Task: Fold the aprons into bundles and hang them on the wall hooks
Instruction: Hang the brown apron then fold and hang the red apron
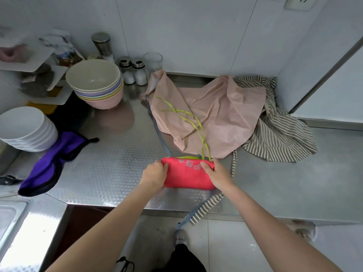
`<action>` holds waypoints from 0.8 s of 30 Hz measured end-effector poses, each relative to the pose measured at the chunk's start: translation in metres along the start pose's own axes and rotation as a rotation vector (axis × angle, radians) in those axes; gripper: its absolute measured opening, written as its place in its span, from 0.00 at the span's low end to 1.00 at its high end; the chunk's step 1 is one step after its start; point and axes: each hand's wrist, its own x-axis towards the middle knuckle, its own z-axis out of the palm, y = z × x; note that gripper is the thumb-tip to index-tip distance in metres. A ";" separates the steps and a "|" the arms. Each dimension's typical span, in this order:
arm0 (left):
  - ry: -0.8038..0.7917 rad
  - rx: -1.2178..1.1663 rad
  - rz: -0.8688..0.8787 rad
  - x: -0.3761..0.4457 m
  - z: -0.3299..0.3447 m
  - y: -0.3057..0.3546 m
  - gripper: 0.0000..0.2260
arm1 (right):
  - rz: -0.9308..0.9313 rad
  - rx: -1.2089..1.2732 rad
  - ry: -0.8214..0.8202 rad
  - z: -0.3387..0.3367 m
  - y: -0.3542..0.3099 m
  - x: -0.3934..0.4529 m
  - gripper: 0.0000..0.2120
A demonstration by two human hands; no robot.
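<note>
A red apron (186, 174), folded into a compact bundle with pale lettering on top, lies on the steel counter (117, 158) near its front edge. My left hand (154, 175) grips its left end and my right hand (217, 173) grips its right end. Thin yellow-green strings (188, 116) run from the bundle back over a crumpled pink apron (212, 112). A striped apron (280, 134) lies bunched behind and right of the pink one, one striped strap (208, 208) hanging over the counter edge. A blue-grey strap (157, 126) crosses the counter. No wall hooks are visible.
A purple cloth with black trim (51, 163) lies at the left. Stacked white plates (25, 128), stacked pastel bowls (96, 83), salt shakers (133, 71), a glass (153, 60) and a steel canister (102, 44) stand at the back left. A sink (9, 218) is at the lower left.
</note>
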 end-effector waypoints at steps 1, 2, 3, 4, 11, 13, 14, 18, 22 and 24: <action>-0.005 0.056 0.000 -0.002 0.002 -0.002 0.18 | 0.011 -0.069 0.024 0.004 -0.001 -0.002 0.21; -0.018 0.083 -0.009 -0.003 0.003 -0.003 0.18 | 0.016 -0.146 0.054 0.006 -0.001 -0.002 0.22; -0.033 0.086 -0.024 -0.003 0.004 -0.005 0.18 | 0.018 -0.212 0.077 0.008 -0.002 -0.003 0.23; -0.047 0.082 -0.035 -0.002 0.002 -0.007 0.18 | 0.022 -0.258 0.091 0.010 -0.003 -0.003 0.23; -0.176 0.263 0.389 0.024 -0.013 0.003 0.30 | 0.021 -0.255 0.043 0.003 -0.002 -0.002 0.21; -0.235 0.365 0.476 0.021 -0.004 0.019 0.28 | 0.030 -0.240 0.027 -0.003 0.001 -0.003 0.19; -0.239 0.413 0.494 0.019 0.002 0.026 0.27 | 0.033 -0.273 0.026 -0.007 0.002 -0.004 0.19; -0.232 0.477 0.538 0.018 0.014 0.044 0.25 | -0.082 -0.656 0.144 -0.024 -0.011 -0.003 0.22; -0.294 0.387 0.567 0.026 0.010 0.043 0.23 | -0.072 -0.617 0.104 -0.019 -0.023 0.017 0.19; -0.326 0.322 0.569 0.029 0.008 0.039 0.22 | -0.006 -0.608 0.042 -0.016 -0.029 0.025 0.18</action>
